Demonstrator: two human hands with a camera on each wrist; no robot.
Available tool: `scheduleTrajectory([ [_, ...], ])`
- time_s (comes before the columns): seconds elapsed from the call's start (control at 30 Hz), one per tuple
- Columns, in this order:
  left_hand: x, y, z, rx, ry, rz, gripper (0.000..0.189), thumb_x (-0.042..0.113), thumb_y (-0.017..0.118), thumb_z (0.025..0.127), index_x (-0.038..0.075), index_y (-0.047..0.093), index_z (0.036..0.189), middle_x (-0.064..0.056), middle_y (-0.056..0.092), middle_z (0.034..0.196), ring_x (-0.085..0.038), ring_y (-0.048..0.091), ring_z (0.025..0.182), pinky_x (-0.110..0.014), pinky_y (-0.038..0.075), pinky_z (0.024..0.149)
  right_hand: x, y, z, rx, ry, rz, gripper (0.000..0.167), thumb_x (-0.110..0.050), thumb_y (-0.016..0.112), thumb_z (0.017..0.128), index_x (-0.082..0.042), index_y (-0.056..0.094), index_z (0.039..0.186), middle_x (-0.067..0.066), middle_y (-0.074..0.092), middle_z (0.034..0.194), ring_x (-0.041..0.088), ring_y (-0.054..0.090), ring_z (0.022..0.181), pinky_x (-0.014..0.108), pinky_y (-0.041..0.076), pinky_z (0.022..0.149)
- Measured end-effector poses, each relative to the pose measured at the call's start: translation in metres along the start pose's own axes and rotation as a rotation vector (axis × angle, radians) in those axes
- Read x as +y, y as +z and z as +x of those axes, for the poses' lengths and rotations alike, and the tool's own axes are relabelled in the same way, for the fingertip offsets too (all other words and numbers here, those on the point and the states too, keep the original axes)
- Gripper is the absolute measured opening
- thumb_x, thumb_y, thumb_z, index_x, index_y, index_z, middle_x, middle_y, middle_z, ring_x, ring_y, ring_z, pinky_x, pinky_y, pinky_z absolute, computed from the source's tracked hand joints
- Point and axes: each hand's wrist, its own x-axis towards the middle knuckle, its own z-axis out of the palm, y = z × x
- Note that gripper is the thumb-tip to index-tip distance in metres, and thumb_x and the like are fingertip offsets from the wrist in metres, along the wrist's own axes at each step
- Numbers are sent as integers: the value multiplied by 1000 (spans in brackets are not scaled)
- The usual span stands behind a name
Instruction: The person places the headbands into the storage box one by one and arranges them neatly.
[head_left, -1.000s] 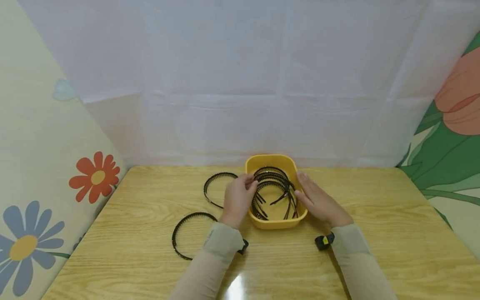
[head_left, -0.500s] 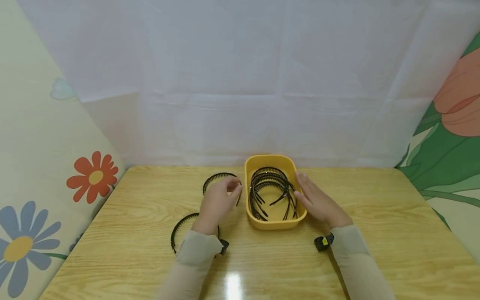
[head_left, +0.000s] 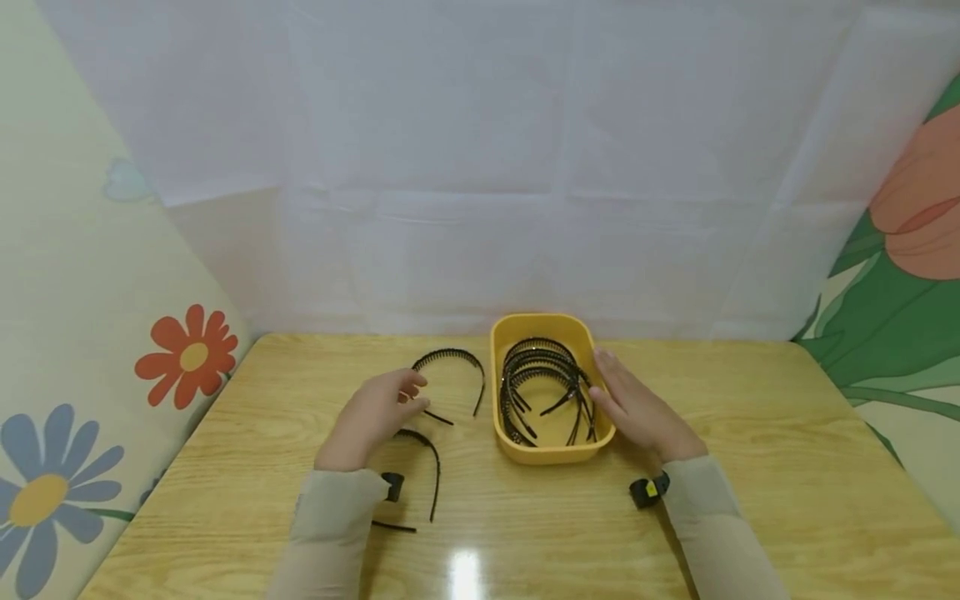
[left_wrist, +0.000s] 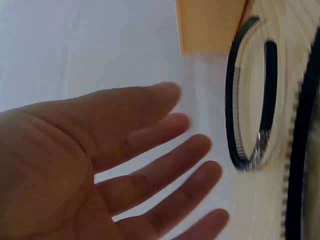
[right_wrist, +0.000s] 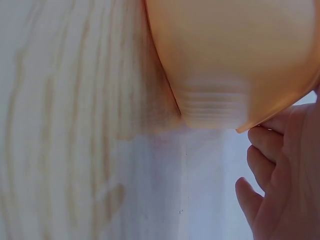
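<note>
My left hand [head_left: 369, 421] hovers over the left part of the table, holding nothing. In the left wrist view its fingers [left_wrist: 155, 192] are spread and relaxed, apart from the headbands. Past its fingertips lies a black toothed headband [head_left: 450, 353]. A second black headband [head_left: 437, 468] sits closer to me, partly hidden by the left hand and sleeve. My right hand [head_left: 643, 410] rests with straight fingers along the right rim of a yellow plastic basket [head_left: 551, 457]. Several black headbands [head_left: 536, 360] are heaped inside the basket, overlapping each other.
The basket stands at the back of the wood-grain table [head_left: 720, 500], close to a white cloth backdrop [head_left: 450, 167]. Flower-patterned panels [head_left: 75, 292] flank the table. A black camera [head_left: 645, 492] is strapped at the right wrist.
My left hand has let go of a headband at the basket's left side and moved left and toward me, away from the basket. The right hand has stayed at the rim.
</note>
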Motion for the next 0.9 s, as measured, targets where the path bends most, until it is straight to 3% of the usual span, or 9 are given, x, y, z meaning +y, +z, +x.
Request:
scheduleTrajectory([
  [0.17,-21,-9,-3,-57,-64,35,33,18,68,98,-1,65,125,-21,67,123,-41,62,112,-57,53,92,0,-1,1,-4,5,-3,67,-40,32,112,-3,8,162,21,8,168,38,9,154,56,13,125],
  [0.43,-50,-22,-10,-113,-173,38,26,20,74,93,2,65,109,-17,68,107,-33,65,96,-50,55,80,-1,1,4,-1,9,-2,69,-41,34,111,-4,8,163,20,8,168,38,10,154,57,14,124],
  [0.67,-59,-23,-13,-211,-209,-16,15,11,78,86,6,64,90,-9,64,92,-23,56,83,-38,50,71,0,2,3,9,2,-11,68,-41,34,111,-3,10,162,20,10,168,40,12,154,57,16,124],
  [0.9,-62,-24,-12,-237,-209,-55,14,1,74,84,3,64,92,-7,58,84,-22,53,77,-32,46,66,0,1,5,17,-1,-7,68,-41,34,111,-4,10,162,19,10,168,38,12,154,56,15,124],
])
